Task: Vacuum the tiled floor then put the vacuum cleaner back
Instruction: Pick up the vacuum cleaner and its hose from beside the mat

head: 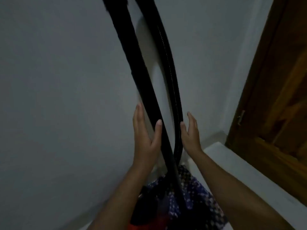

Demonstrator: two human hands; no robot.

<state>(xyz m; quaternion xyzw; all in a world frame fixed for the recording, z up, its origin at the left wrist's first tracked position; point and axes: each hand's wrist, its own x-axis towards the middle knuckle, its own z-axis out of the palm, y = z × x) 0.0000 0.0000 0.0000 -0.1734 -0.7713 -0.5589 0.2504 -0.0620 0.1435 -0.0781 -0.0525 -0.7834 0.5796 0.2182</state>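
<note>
1. Overhead, from the head view, we are looking into a dim corner where pale grey walls (58, 97) are meeting, with a brown wooden door (274, 97) standing at the right edge.
2. We are seeing two black parts of the vacuum cleaner rising up the corner: a smooth rigid tube (132, 63) on the left and a ribbed hose (172, 77) on the right, the two crossing low down just between our wrists.
3. Our left hand (144, 138) is staying flat, fingers straight and together, thumb spread out and touching the tube's left side; it is not wrapping around anything.
4. Our right hand (191, 135) is likewise spread flat, fingers extended, thumb resting against the hose's right side, with nothing clasped.
5. Below the wrists we are making out a dark vacuum body (146, 208) with a red patch at the bottom edge, and a purple patterned cloth (194, 193) beside it; detail is too dark to read.
6. A white ledge (240, 165) is running along under the right forearm.
</note>
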